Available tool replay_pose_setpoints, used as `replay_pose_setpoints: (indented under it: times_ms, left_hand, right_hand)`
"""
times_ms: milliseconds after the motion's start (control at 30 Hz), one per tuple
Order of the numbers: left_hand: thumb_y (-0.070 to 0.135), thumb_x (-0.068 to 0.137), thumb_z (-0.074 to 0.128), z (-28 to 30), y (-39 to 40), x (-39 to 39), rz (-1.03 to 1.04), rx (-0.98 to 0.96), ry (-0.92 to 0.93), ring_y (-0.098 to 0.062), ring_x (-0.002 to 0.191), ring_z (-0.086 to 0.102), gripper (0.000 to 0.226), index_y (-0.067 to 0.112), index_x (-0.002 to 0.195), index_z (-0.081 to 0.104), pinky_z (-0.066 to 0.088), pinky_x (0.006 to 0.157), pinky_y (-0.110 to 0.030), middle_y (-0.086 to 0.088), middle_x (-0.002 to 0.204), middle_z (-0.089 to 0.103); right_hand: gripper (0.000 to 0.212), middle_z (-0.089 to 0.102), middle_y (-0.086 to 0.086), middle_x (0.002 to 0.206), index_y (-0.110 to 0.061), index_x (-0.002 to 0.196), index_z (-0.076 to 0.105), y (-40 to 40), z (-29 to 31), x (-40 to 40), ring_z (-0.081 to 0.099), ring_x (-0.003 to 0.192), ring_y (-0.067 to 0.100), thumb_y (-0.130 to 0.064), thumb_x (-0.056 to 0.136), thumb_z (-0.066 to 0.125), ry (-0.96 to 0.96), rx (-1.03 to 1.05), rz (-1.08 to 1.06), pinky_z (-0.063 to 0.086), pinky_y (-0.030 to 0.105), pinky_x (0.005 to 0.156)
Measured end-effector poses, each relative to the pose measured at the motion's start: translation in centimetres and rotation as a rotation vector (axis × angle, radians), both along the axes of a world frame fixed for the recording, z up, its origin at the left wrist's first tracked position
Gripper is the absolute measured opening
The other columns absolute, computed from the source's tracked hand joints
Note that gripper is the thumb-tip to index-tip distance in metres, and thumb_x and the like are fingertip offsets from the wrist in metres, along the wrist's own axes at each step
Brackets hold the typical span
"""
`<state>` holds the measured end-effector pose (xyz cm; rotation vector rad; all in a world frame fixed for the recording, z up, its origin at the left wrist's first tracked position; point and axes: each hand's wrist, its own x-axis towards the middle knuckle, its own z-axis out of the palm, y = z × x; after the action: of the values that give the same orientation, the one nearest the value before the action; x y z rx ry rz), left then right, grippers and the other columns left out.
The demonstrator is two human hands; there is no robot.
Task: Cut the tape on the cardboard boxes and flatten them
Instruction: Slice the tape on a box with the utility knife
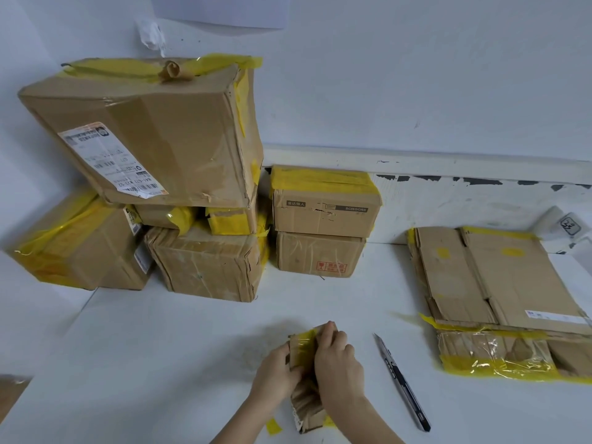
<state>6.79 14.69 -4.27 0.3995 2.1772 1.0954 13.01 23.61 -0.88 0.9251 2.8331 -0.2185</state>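
Both hands are gripping the small box [304, 379], the left hand [277, 366] pinching its left side and the right hand [336, 357] curling over its top, its long axis running away from the person, while the knife [402, 382] is lying just right of the right hand.

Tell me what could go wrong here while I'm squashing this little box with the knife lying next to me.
The utility knife lies just beside your right hand; if its blade is out, a slip off the small box could meet it. The big box sits tilted atop the stack and might slide off.
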Motion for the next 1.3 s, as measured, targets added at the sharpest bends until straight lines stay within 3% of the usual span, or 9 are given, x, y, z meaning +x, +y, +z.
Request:
replay_pose_setpoints:
  times_ms: [133,367,600,733,900,1000,1100,1167,1300]
  left_hand:
    - [0.006,0.085,0.061,-0.1,-0.4,-0.2,0.010,0.083,-0.057,-0.010,0.104,0.061,0.030,0.023,0.109,0.064,0.047,0.096,-0.033,0.006,0.106,0.069]
    - [0.004,0.089,0.057,-0.2,-1.0,-0.2,0.001,0.088,-0.090,-0.008,0.101,0.060,0.027,0.018,0.112,0.059,0.044,0.082,-0.015,0.007,0.104,0.065]
    - [0.018,0.094,0.047,0.8,0.9,0.2,0.038,-0.065,-0.162,0.001,0.072,0.047,0.079,0.023,0.150,-0.008,0.039,0.059,-0.011,-0.001,0.147,0.034]
    - [0.043,0.088,0.055,2.1,2.8,1.6,0.005,-0.247,0.011,-0.015,0.099,0.054,0.098,0.017,0.147,-0.019,0.040,0.073,-0.022,-0.007,0.149,0.011]
    - [0.026,0.088,0.059,2.0,3.7,2.8,-0.062,-0.446,0.259,-0.024,0.112,0.052,0.103,0.005,0.143,-0.025,0.046,0.079,-0.027,-0.011,0.144,0.012]
    - [0.021,0.091,0.051,2.1,3.4,1.9,-0.048,-0.340,0.121,-0.029,0.129,0.030,0.093,0.005,0.145,-0.023,0.037,0.097,-0.028,-0.012,0.148,0.005]
    - [0.003,0.089,0.041,2.6,1.9,0.3,0.078,-0.048,-0.202,-0.020,0.107,0.045,0.068,0.008,0.149,0.009,0.043,0.073,-0.020,-0.010,0.139,0.029]
    - [-0.012,0.081,0.033,2.3,0.2,-0.3,0.229,0.153,-0.325,-0.022,0.082,0.052,0.046,0.003,0.119,0.054,0.037,0.059,-0.023,-0.011,0.101,0.056]
    - [-0.015,0.080,0.030,1.1,-2.3,0.3,0.418,0.320,-0.385,-0.021,0.070,0.052,0.041,0.006,0.096,0.061,0.040,0.057,-0.025,-0.011,0.081,0.059]
  right_hand:
    - [0.071,0.039,0.009,0.138,-0.009,0.150,-0.001,2.9,-0.3,0.5,0.053,0.114,0.027,-0.002,0.091,0.038,-0.007,-0.297,0.130,0.043,0.030,0.087]
    - [0.015,0.057,-0.009,0.076,-0.016,0.093,0.057,8.0,0.9,3.0,0.055,0.067,-0.001,-0.015,0.082,0.046,0.233,-1.137,-0.071,0.041,0.009,0.059]
    - [0.018,0.047,-0.009,0.085,-0.020,0.105,0.048,7.7,-0.7,3.6,0.048,0.075,0.002,-0.006,0.095,0.043,0.185,-0.861,-0.063,0.039,0.003,0.060]
    - [0.018,0.042,-0.010,0.079,-0.017,0.106,0.047,7.2,-0.3,3.3,0.044,0.070,0.002,-0.006,0.094,0.041,0.194,-0.731,-0.024,0.037,0.002,0.056]
    - [0.011,0.049,-0.002,0.075,-0.013,0.102,0.039,5.6,-0.7,2.7,0.045,0.061,0.012,-0.010,0.091,0.040,0.171,-0.585,-0.119,0.032,0.016,0.046]
    - [0.026,0.061,0.009,0.096,-0.010,0.112,0.037,4.8,-1.4,2.7,0.056,0.081,0.025,-0.022,0.093,0.050,0.187,-0.512,-0.140,0.033,0.028,0.057]
    - [0.029,0.054,-0.002,0.082,-0.012,0.111,0.037,5.4,-1.8,3.0,0.051,0.073,0.019,-0.028,0.093,0.054,0.213,-0.523,-0.154,0.029,0.019,0.046]
    - [0.026,0.043,-0.009,0.072,-0.015,0.102,0.034,5.6,-2.0,3.0,0.046,0.066,0.013,-0.028,0.093,0.055,0.226,-0.530,-0.153,0.028,0.014,0.043]
    - [0.028,0.046,-0.008,0.073,-0.016,0.098,0.032,5.6,-2.6,3.0,0.049,0.067,0.013,-0.029,0.092,0.056,0.242,-0.614,-0.163,0.037,0.017,0.047]
